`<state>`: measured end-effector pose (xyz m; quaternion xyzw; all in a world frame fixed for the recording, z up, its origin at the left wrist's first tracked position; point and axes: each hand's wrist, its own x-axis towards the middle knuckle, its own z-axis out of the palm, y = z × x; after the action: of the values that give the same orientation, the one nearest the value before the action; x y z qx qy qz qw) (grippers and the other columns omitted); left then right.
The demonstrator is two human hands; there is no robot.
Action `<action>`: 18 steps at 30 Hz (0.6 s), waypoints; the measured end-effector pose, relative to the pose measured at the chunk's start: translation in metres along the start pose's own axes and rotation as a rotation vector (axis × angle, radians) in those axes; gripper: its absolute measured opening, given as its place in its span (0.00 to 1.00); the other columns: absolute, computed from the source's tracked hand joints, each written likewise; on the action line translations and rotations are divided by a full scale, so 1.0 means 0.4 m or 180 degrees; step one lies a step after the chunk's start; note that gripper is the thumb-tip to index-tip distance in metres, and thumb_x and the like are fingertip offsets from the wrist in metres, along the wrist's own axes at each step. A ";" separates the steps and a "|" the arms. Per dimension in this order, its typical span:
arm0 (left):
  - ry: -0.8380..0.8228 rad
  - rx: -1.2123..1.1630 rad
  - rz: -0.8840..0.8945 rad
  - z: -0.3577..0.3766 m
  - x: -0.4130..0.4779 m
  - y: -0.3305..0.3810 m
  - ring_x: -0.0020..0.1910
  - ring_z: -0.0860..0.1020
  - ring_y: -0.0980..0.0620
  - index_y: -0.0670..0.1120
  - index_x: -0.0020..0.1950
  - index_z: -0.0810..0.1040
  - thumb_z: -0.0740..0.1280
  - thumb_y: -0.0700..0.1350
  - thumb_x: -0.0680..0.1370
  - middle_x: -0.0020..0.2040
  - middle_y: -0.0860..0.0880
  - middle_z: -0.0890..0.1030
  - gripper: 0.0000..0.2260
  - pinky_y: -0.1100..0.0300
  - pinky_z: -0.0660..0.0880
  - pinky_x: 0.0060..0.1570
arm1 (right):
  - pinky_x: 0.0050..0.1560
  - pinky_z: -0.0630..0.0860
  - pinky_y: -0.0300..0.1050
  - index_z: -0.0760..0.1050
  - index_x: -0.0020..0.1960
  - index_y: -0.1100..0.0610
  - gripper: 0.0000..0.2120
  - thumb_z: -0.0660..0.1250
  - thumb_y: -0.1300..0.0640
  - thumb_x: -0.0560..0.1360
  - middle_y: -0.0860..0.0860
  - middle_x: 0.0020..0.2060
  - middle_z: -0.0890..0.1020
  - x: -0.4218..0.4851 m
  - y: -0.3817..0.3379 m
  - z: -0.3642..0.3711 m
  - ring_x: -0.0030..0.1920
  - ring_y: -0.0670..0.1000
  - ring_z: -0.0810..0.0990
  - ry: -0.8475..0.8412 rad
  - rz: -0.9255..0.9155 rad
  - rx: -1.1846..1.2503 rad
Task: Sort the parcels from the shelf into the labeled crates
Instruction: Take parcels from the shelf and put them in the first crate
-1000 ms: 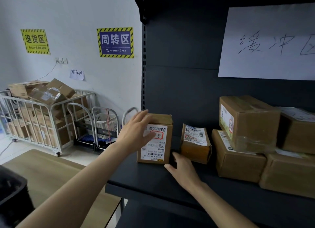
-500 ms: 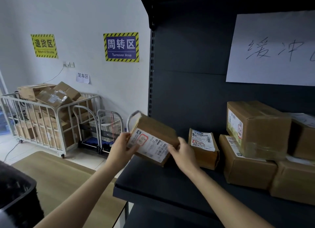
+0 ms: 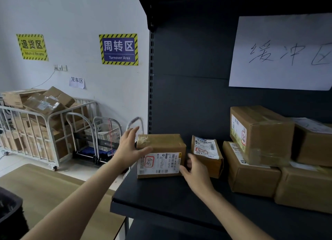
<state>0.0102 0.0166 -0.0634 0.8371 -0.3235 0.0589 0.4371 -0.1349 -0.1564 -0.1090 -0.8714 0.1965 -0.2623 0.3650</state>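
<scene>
A small brown parcel (image 3: 161, 143) lies on its side at the left end of the black shelf (image 3: 161, 198), its white label with a red stamp facing me. My left hand (image 3: 128, 148) presses on its left end with the thumb on the front. My right hand (image 3: 195, 173) holds its lower right corner. The parcel is clasped between both hands. A smaller labelled parcel (image 3: 205, 150) leans just right of it. Larger cardboard boxes (image 3: 260, 132) are stacked further right.
A black crate (image 3: 9, 209) shows at the lower left edge beside a wooden table (image 3: 45, 189). A white cage cart (image 3: 36, 128) full of boxes and folded trolleys (image 3: 104, 137) stand by the wall. A handwritten paper sign (image 3: 283, 51) hangs on the shelf back.
The parcel stood upright, was tilted up off the shelf between both hands, and now lies on its side on the shelf with the label turned toward me.
</scene>
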 end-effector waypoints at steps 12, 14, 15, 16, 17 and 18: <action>-0.1455 0.0890 -0.0399 -0.026 0.116 0.052 0.61 0.71 0.45 0.49 0.70 0.65 0.73 0.59 0.53 0.64 0.45 0.71 0.47 0.48 0.70 0.63 | 0.58 0.68 0.34 0.65 0.70 0.55 0.22 0.63 0.55 0.77 0.49 0.63 0.74 -0.039 0.054 -0.122 0.62 0.45 0.72 0.0441 -0.0317 -0.0412; -0.1115 0.0253 -0.0662 -0.026 0.106 0.056 0.56 0.77 0.44 0.44 0.65 0.71 0.72 0.59 0.51 0.59 0.44 0.77 0.44 0.48 0.74 0.60 | 0.59 0.69 0.35 0.65 0.70 0.55 0.22 0.63 0.55 0.77 0.49 0.63 0.74 -0.043 0.061 -0.136 0.61 0.45 0.72 0.0491 -0.0312 -0.0439; -0.0967 -0.0146 -0.0840 -0.025 0.103 0.056 0.52 0.79 0.43 0.42 0.59 0.74 0.72 0.59 0.54 0.55 0.43 0.80 0.38 0.47 0.76 0.57 | 0.58 0.69 0.35 0.66 0.70 0.55 0.22 0.63 0.55 0.77 0.49 0.62 0.74 -0.044 0.064 -0.142 0.61 0.45 0.72 0.0517 -0.0316 -0.0441; -0.0891 -0.0572 -0.1046 -0.024 0.101 0.058 0.49 0.81 0.43 0.40 0.55 0.76 0.73 0.58 0.59 0.52 0.42 0.82 0.32 0.46 0.78 0.55 | 0.57 0.69 0.35 0.66 0.70 0.55 0.22 0.63 0.55 0.77 0.49 0.62 0.74 -0.044 0.066 -0.147 0.61 0.44 0.73 0.0539 -0.0322 -0.0452; -0.0871 -0.0967 -0.1244 -0.020 0.099 0.056 0.47 0.82 0.43 0.40 0.53 0.78 0.73 0.57 0.64 0.49 0.42 0.83 0.26 0.47 0.79 0.52 | 0.56 0.69 0.34 0.66 0.69 0.54 0.21 0.63 0.55 0.77 0.49 0.62 0.75 -0.045 0.067 -0.151 0.60 0.44 0.72 0.0552 -0.0320 -0.0470; -0.0880 -0.1244 -0.1420 -0.013 0.096 0.060 0.47 0.82 0.43 0.40 0.53 0.78 0.72 0.55 0.68 0.49 0.42 0.84 0.22 0.48 0.80 0.48 | 0.55 0.68 0.33 0.67 0.69 0.54 0.21 0.63 0.55 0.77 0.49 0.62 0.75 -0.046 0.067 -0.153 0.60 0.44 0.72 0.0564 -0.0319 -0.0483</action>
<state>0.0270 -0.0082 -0.0289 0.7877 -0.1935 -0.2157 0.5436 -0.1901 -0.1970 -0.0982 -0.8786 0.2036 -0.3405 0.2657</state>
